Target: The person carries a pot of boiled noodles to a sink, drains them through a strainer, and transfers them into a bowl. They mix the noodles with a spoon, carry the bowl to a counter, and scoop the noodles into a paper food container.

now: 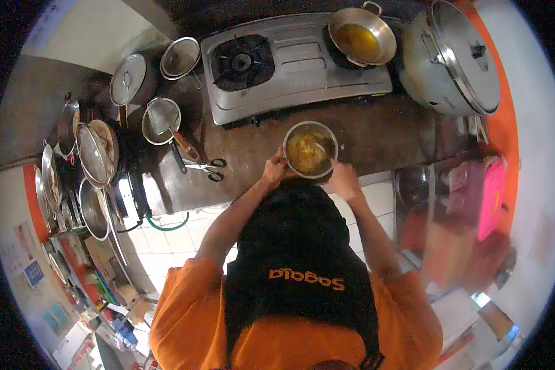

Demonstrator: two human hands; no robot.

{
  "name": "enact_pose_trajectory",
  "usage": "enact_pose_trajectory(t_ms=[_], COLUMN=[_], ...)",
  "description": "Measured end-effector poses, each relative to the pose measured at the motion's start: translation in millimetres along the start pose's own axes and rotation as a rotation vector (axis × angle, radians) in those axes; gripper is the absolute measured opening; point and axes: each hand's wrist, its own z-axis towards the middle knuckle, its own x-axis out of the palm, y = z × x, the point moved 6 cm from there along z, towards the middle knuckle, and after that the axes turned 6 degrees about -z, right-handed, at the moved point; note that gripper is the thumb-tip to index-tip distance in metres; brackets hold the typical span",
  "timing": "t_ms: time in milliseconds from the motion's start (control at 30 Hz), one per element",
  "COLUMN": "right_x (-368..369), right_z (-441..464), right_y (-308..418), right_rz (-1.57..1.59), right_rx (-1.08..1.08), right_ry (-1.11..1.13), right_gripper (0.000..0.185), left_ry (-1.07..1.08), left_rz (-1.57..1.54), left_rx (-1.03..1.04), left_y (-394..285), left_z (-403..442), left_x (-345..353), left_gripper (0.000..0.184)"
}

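Note:
A round metal bowl (286, 161) stands at the counter's front edge, with a yellowish-brown mixture (308, 151) in it. My left hand (274, 168) grips the bowl's left rim. At the right rim, my right hand (344, 179) is closed around the handle of what looks like a spoon (320, 148), whose end is in the mixture. The fingers of that hand hide most of the handle. To the left on the counter lie scissors (211, 166) with black handles, beside a wooden-handled tool (186, 147).
Behind the bowl is a two-burner gas stove (299, 80); a pan with yellow oil (385, 40) sits on its right burner. A large lidded pot (416, 77) stands at right. Strainers (180, 58) and a small pot (146, 126) are at left. A pink board (492, 197) stands lower right.

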Motion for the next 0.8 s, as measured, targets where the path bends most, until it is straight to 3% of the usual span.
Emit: enact_pose_trajectory(t_ms=[100,200,267,333,400,467,500,533,567,633,667,700,767,800], right_x=[-30.1,34.6,30.0,39.0,32.6,13.8,14.4,21.2,26.0,42.1,67.7,59.4,36.7,64.5], right_z=[30.0,42.3,17.1,5.4,0.0,-18.5,-28.8,-33.7,-33.5,-24.4,-12.2,-8.5,-4.1,4.5], right_y=[-2.6,-44.1,-27.0,-19.2,-8.6,2.5,3.7,3.9,1.6,-5.4,-34.7,-24.8,-12.7,-24.5], right_rz=[-0.074,0.032,0.092,0.162,0.175,0.141,0.102,-0.013,-0.007,-0.143,-0.050,-0.050,-0.036,-0.005], right_rx=[-0.022,-0.010,-0.014,-0.009,-0.044,-0.034,-0.022,-0.124,-0.119,-0.089,-0.178,-0.184,0.102,-0.035], right_ry=[0.008,-0.043,-0.020,-0.027,-0.023,0.036,0.109,-0.021,-0.013,0.229,-0.007,-0.010,0.030,0.044], right_gripper=[0.027,0.026,0.032,0.036,0.049,0.050,0.051,0.053,0.053,0.054,0.054,0.054,0.053,0.053], left_ry=[0.064,0.135,0.158,0.403,0.325,0.257,0.194,0.123,0.118,0.152,0.150,0.121,0.088,0.222], left_rz=[0.064,0.008,-0.046,0.711,0.640,0.569,0.276,-0.016,-0.013,-0.039,-0.037,0.016,0.072,0.371], left_rx=[0.076,0.080,0.060,0.306,0.352,0.413,0.181,-0.059,-0.069,-0.099,-0.098,-0.102,-0.113,0.188], left_y=[6.9,20.2,18.9,19.8,33.4,15.7,-0.7,-1.0,0.1,-3.0,-4.2,-5.8,-0.1,-0.3], left_z=[15.1,31.8,39.2,31.4,52.6,59.3,45.6,32.3,29.7,32.7,30.7,29.6,32.5,31.6], left_x=[-4.8,-11.7,-16.2,-12.9,-25.3,-20.0,-10.4,-7.3,-12.6,-18.6,-19.0,-20.4,-29.2,-30.3], left_gripper=[0.056,0.056,0.056,0.051,0.048,0.045,0.043,0.041,0.041,0.040,0.040,0.048,0.058,0.054])
